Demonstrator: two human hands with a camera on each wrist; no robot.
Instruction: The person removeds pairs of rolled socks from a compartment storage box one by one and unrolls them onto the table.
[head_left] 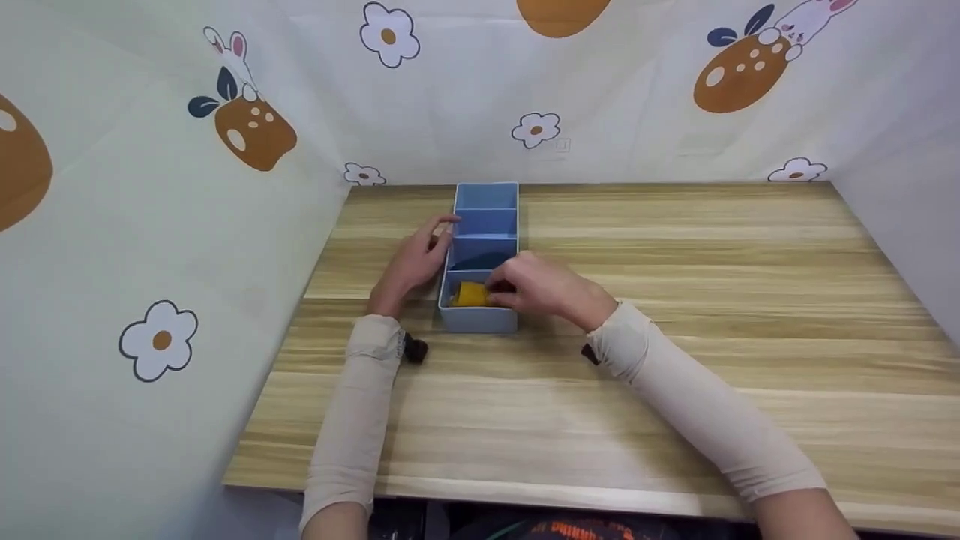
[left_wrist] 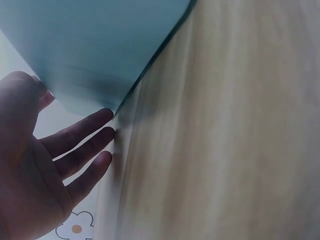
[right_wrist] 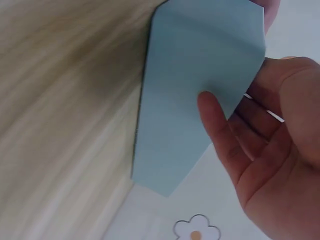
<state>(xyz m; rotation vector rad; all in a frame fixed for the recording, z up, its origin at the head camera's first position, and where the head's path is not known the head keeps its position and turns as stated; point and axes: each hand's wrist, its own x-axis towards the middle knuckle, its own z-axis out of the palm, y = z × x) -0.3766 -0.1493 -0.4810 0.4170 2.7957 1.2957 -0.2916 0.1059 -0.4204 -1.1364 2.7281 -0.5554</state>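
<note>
A long blue box (head_left: 480, 321) with a row of compartments stands lengthwise on the table. In its nearest compartment lies a small yellow thing (head_left: 471, 294), its kind not clear. Reaching over the right rim, my right hand (head_left: 546, 286) pinches the yellow thing at its right side. The right wrist view shows one finger (right_wrist: 216, 122) outside, along the box wall, while the other fingertips are hidden behind the rim. My left hand (head_left: 415, 259) rests against the box's left side, its fingers (left_wrist: 82, 145) fairly straight, with fingertips near the bottom edge.
The wood-grain table (head_left: 675, 315) extends on both sides of the box. A pale wall covering (head_left: 450, 112) printed with flowers and oranges borders its back and sides. Black wrist devices (head_left: 415, 349) sit at the cuffs. A dark patch shows in the second compartment.
</note>
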